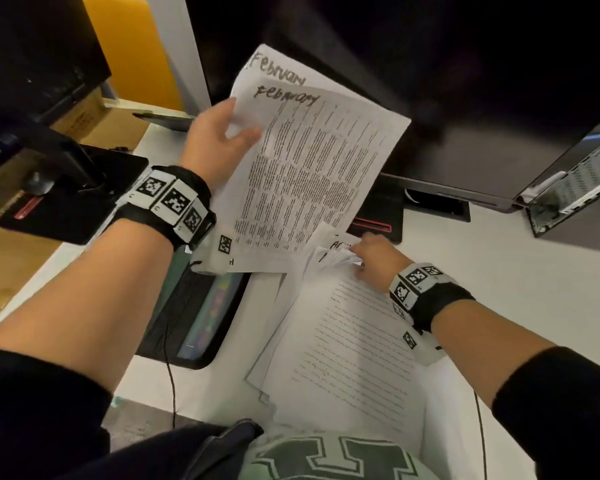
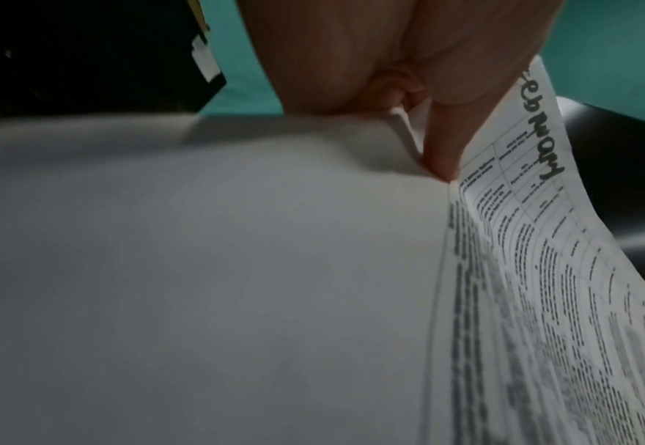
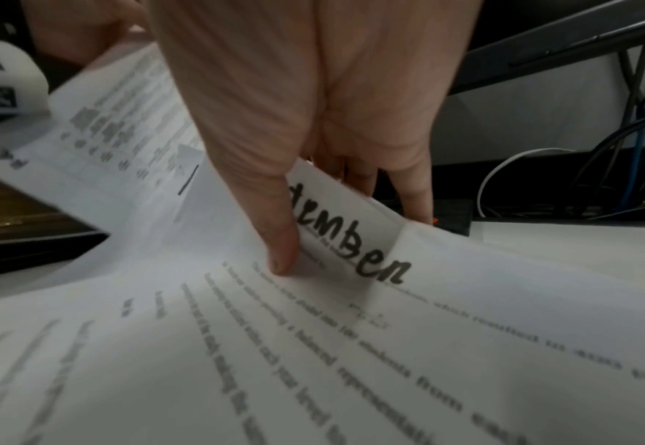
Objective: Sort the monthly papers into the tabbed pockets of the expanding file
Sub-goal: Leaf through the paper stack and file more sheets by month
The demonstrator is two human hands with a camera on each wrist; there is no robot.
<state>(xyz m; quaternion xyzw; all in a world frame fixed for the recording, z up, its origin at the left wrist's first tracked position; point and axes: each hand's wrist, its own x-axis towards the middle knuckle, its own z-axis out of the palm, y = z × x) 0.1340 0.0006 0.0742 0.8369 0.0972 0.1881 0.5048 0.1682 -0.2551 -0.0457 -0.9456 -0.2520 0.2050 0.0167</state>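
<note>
You hold two printed sheets marked "February" [image 1: 312, 161] up off the desk, tilted, one behind the other, with handwritten headings at their far edges. The rest of the papers [image 1: 343, 341] lie near you in a loose, fanned stack on the white desk; the top sheet carries printed paragraphs, and its far corner is bent up, showing a handwritten heading ending "-ember" [image 3: 355, 250]. The expanding file [image 1: 194, 306], dark with coloured tabs, lies left of the stack.

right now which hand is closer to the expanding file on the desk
Left. The left hand, gripping the February sheets, is raised above the expanding file; the right hand is off to its right, pinching the paper stack.
</note>
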